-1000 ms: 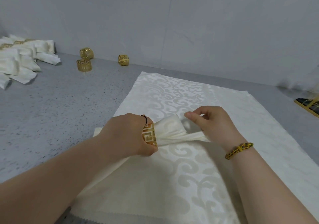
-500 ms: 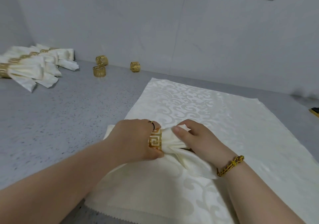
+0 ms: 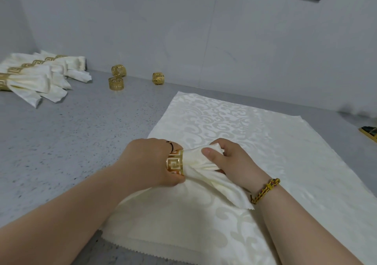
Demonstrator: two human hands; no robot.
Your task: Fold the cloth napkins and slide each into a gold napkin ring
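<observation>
Over the spread cloth [image 3: 275,142], the left hand [image 3: 146,162] grips the gold ring [image 3: 175,162] (fingers curled round it) while the right hand [image 3: 230,160] pinches the folded napkin [image 3: 202,162].

Loose rings [image 3: 118,71] [image 3: 115,83] [image 3: 158,78]: three. Ringed napkins [image 3: 28,81], left pile: at least five, exact count unclear. Napkin [image 3: 195,160] in ring [image 3: 175,162]: one. Spread cloth [image 3: 265,142]: one.

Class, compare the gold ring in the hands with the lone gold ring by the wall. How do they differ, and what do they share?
The held ring has a napkin threaded through it; the lone ring is empty. The left hand grips the held ring; the lone ring sits untouched on the counter. Both are gold with cut-out patterns.
</observation>
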